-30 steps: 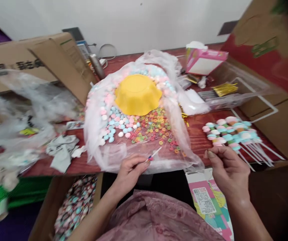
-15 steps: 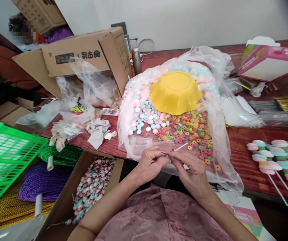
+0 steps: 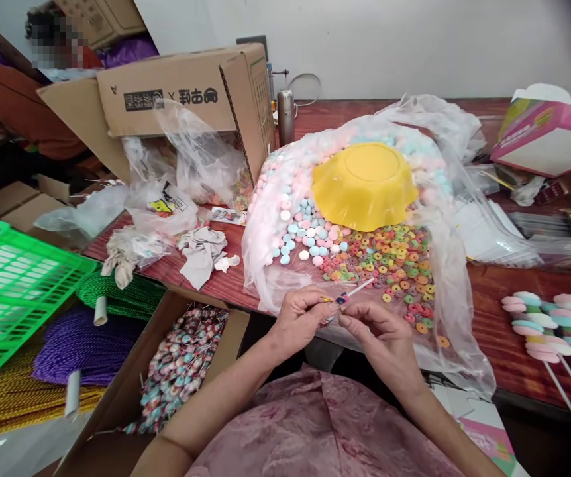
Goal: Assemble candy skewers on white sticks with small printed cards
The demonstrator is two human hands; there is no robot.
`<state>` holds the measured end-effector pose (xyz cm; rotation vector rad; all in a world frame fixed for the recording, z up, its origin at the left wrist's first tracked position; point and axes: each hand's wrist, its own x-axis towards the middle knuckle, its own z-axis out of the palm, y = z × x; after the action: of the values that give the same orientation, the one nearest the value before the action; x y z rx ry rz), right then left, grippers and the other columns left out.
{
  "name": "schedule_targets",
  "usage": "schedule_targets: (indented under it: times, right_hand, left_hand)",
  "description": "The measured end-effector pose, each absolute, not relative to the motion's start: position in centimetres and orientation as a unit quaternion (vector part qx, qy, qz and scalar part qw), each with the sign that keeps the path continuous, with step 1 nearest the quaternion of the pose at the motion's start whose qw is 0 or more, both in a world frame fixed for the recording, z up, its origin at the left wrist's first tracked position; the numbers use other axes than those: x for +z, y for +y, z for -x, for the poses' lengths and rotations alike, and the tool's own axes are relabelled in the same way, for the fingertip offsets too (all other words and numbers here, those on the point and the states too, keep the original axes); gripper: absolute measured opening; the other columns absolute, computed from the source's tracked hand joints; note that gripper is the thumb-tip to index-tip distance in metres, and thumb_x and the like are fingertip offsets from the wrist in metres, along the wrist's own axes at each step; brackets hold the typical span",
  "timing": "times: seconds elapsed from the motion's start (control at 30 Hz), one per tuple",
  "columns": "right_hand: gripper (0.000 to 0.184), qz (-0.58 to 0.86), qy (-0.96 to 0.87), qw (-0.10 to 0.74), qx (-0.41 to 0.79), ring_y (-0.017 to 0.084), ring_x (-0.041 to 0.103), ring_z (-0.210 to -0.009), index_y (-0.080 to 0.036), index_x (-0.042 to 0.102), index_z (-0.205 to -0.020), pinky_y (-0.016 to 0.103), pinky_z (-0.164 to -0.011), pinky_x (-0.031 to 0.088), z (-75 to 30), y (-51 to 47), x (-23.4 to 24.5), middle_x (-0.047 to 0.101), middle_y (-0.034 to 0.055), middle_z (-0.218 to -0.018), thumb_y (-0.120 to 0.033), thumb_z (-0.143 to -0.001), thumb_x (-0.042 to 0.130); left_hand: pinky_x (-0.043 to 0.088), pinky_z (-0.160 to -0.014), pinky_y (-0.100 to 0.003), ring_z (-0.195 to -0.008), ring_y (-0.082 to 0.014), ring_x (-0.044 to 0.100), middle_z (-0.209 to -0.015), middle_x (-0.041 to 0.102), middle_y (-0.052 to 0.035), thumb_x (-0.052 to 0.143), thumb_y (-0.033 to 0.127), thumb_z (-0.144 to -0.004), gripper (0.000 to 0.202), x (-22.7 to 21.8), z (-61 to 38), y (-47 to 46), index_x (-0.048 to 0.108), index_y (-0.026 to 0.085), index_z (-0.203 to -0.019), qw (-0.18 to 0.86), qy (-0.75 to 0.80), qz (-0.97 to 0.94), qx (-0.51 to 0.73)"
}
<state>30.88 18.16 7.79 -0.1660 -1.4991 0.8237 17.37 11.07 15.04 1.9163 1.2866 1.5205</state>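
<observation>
My left hand (image 3: 303,317) pinches a thin white stick (image 3: 358,288) with a few coloured ring candies threaded near its base. My right hand (image 3: 377,331) meets it from the right, fingertips closed on the same stick. Both hands hover at the table's near edge, over the front of a clear plastic bag (image 3: 452,291) spread open. On the bag lie coloured ring candies (image 3: 395,255), pastel round candies (image 3: 298,228) and an upturned yellow bowl (image 3: 365,185).
Finished candy skewers (image 3: 548,321) lie at the right on the red table (image 3: 494,285). An open cardboard box (image 3: 186,99) and crumpled plastic sit at the left. A box of wrapped candies (image 3: 181,364), a green crate (image 3: 12,285) and cord rolls (image 3: 71,348) stand below. Another person is at far left.
My right hand came in from the skewers at the right and closed on the stick held by my left hand. The view swung left; since half a second ago the hands barely moved.
</observation>
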Motion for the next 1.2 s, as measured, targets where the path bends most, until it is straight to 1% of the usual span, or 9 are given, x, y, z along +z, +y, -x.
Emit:
schedule_targets:
  times: [0.23,0.3,0.4,0.5,0.83,0.93,1.03,1.13,1.2]
  right_hand:
    - [0.036,0.028,-0.693,0.454,0.559,0.012,0.051,-0.062,-0.014,0.062,-0.079,0.022,-0.058,0.040,-32.8,20.3,7.6,0.058,0.0019,-0.069,-0.049,-0.081,0.071]
    - [0.031,-0.010,-0.758,0.429,0.491,0.011,0.047,-0.061,-0.014,0.058,-0.076,0.023,-0.057,0.035,-34.1,20.6,7.8,0.055,0.0011,-0.067,-0.043,-0.088,0.064]
    - [0.013,-0.082,-0.831,0.506,0.217,0.014,0.047,-0.073,-0.015,0.059,-0.087,0.028,-0.068,0.035,-35.9,20.2,8.3,0.058,0.0038,-0.077,-0.017,-0.094,0.048]
    - [0.026,-0.162,-0.829,0.535,0.004,0.018,0.046,-0.081,-0.014,0.059,-0.106,0.035,-0.077,0.035,-37.0,19.5,8.5,0.060,0.0080,-0.088,-0.004,-0.092,0.039]
    - [0.030,-0.190,-0.860,0.458,-0.124,0.017,0.044,-0.083,-0.010,0.060,-0.100,0.039,-0.086,0.032,-38.1,18.2,9.9,0.059,0.0071,-0.090,-0.011,-0.103,0.030]
    - [0.027,-0.133,-0.859,0.458,-0.187,0.019,0.044,-0.082,-0.012,0.059,-0.094,0.043,-0.087,0.029,-38.1,17.6,9.4,0.058,0.0060,-0.086,-0.007,-0.099,0.033]
    - [0.021,-0.062,-0.861,0.446,-0.236,0.021,0.042,-0.076,-0.015,0.055,-0.083,0.042,-0.082,0.029,-37.4,18.1,8.9,0.054,0.0055,-0.077,-0.007,-0.094,0.039]
    - [0.017,0.009,-0.846,0.463,-0.264,0.022,0.043,-0.076,-0.014,0.056,-0.080,0.038,-0.075,0.030,-36.5,20.4,9.4,0.055,0.0086,-0.078,-0.005,-0.083,0.042]
    - [0.016,0.060,-0.824,0.515,-0.228,0.020,0.044,-0.073,-0.014,0.055,-0.077,0.035,-0.069,0.031,-36.3,22.5,10.4,0.055,0.0088,-0.076,-0.007,-0.082,0.042]
  left_hand:
    - [0.038,-0.048,-0.018,-0.054,-0.0084,0.051,-0.070,0.057,-0.0024,0.079,0.046,-0.070,0.036,15.8,-18.0,10.9,0.071,0.011,-0.068,0.322,0.520,-0.654,0.445]
    - [0.036,-0.042,-0.017,-0.048,-0.0090,0.053,-0.065,0.058,-0.0021,0.084,0.046,-0.062,0.039,15.9,-18.1,10.9,0.072,0.010,-0.070,0.430,0.550,-0.601,0.389]
    - [0.039,-0.036,-0.018,-0.043,-0.0117,0.056,-0.060,0.063,-0.0047,0.088,0.040,-0.055,0.037,15.7,-17.9,11.1,0.072,0.009,-0.069,0.551,0.544,-0.551,0.312]
    - [0.051,-0.039,-0.021,-0.045,-0.0131,0.059,-0.064,0.068,-0.0055,0.088,0.031,-0.053,0.030,15.6,-17.8,11.5,0.073,0.010,-0.067,0.630,0.508,-0.536,0.241]
    - [0.055,-0.052,-0.025,-0.058,-0.0163,0.062,-0.070,0.069,-0.0013,0.094,0.045,-0.052,0.043,16.3,-17.9,12.9,0.076,0.015,-0.077,0.634,0.475,-0.608,0.056]
    - [0.049,-0.060,-0.025,-0.064,-0.0152,0.059,-0.070,0.065,0.0013,0.086,0.051,-0.066,0.041,18.7,-18.4,13.2,0.074,0.016,-0.082,0.487,0.470,-0.736,-0.003]
    - [0.043,-0.064,-0.028,-0.062,-0.0155,0.053,-0.062,0.057,0.0009,0.075,0.046,-0.082,0.031,21.6,-20.1,12.3,0.072,0.015,-0.081,0.127,0.488,-0.856,-0.116]
    - [0.045,-0.079,-0.040,-0.079,-0.0238,0.058,-0.079,0.063,-0.0075,0.066,0.027,-0.089,0.014,22.2,-22.4,10.3,0.068,0.013,-0.087,-0.272,0.454,-0.840,-0.122]
    - [0.046,-0.082,-0.046,-0.091,-0.0293,0.058,-0.094,0.064,-0.0141,0.056,0.016,-0.091,0.012,21.0,-23.1,9.2,0.066,0.010,-0.094,-0.408,0.416,-0.808,-0.082]
